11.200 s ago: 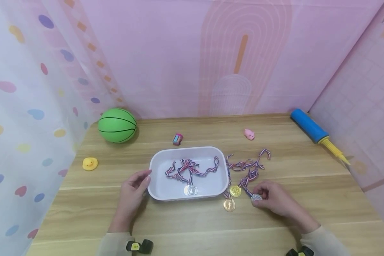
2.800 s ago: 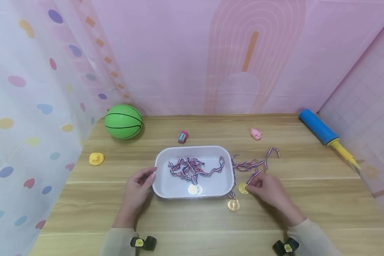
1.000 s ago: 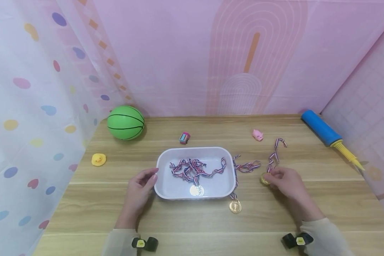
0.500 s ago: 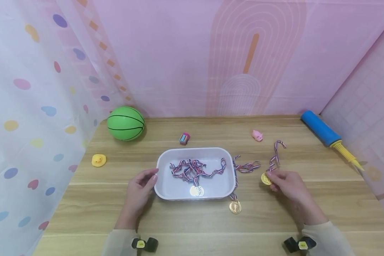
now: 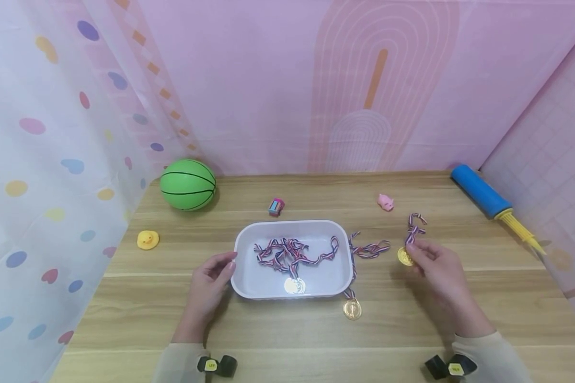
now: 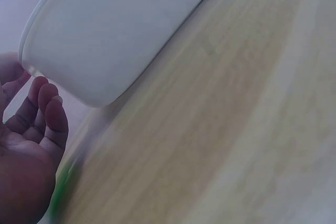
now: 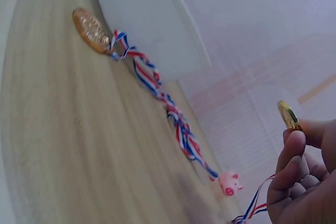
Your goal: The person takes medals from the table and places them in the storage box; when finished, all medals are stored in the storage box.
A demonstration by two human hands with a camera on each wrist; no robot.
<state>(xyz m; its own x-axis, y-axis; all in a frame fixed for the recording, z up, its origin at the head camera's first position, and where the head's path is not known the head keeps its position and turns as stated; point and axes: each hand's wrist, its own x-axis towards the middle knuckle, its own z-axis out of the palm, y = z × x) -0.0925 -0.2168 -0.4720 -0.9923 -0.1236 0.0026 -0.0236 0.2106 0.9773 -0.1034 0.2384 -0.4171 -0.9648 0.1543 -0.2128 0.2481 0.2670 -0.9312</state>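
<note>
My right hand (image 5: 443,271) pinches a gold medal (image 5: 404,256) between thumb and fingers above the table, right of the white tub (image 5: 347,282). The medal's striped ribbon (image 5: 414,230) trails away behind it; in the right wrist view the medal (image 7: 289,115) is seen nearly edge-on. My left hand (image 5: 208,282) holds the tub's left rim between thumb and fingers; its fingertips also show by the tub wall (image 6: 105,35) in the left wrist view. Inside the tub lie tangled striped ribbons (image 5: 285,254) and a shiny, glare-washed medal (image 5: 294,285). A bronze-coloured medal (image 5: 352,308) lies outside its front right corner.
The bronze-coloured medal's ribbon (image 5: 371,249) runs beside the tub's right side. Behind stand a green ball (image 5: 188,184), a small pink-and-blue toy (image 5: 276,207) and a pink toy pig (image 5: 385,202). A yellow duck (image 5: 147,239) sits left; a blue pump (image 5: 481,191) lies right.
A silver medal my right hand held earlier has left the table, and the tub holds more ribbon. The right hand has since picked up the gold medal and carried it rightward. Left hand stays.
</note>
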